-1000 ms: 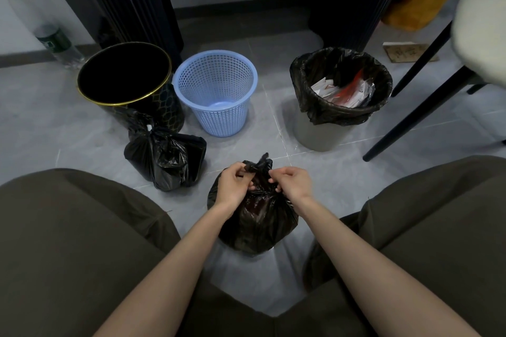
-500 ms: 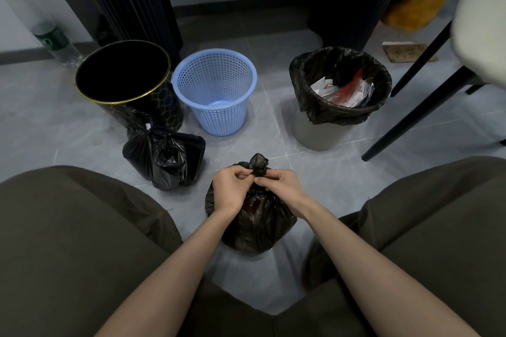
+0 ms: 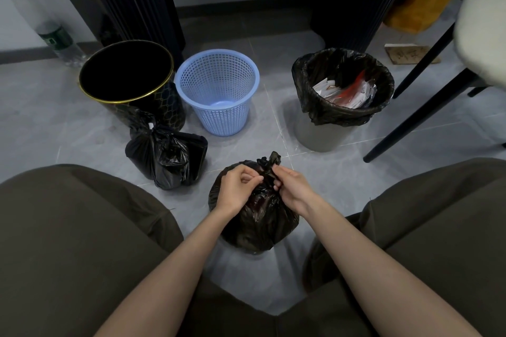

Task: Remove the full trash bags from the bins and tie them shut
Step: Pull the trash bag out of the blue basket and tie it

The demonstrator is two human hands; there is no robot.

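A clear plastic bottle leans against the wall; a cream-seated stool stands beside a yellow bag.

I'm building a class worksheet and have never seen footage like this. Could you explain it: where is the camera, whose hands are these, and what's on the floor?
No machine here: a person wears one wide-angle camera on the head, looking down past their knees at the floor. Their left hand and right hand pinch the twisted neck of a black trash bag standing between the knees; nothing else is in their grip. To its left lies a second black bag, already tied. Behind stand a black bin with a gold rim, an empty blue mesh basket, and a grey bin whose black liner holds paper rubbish.
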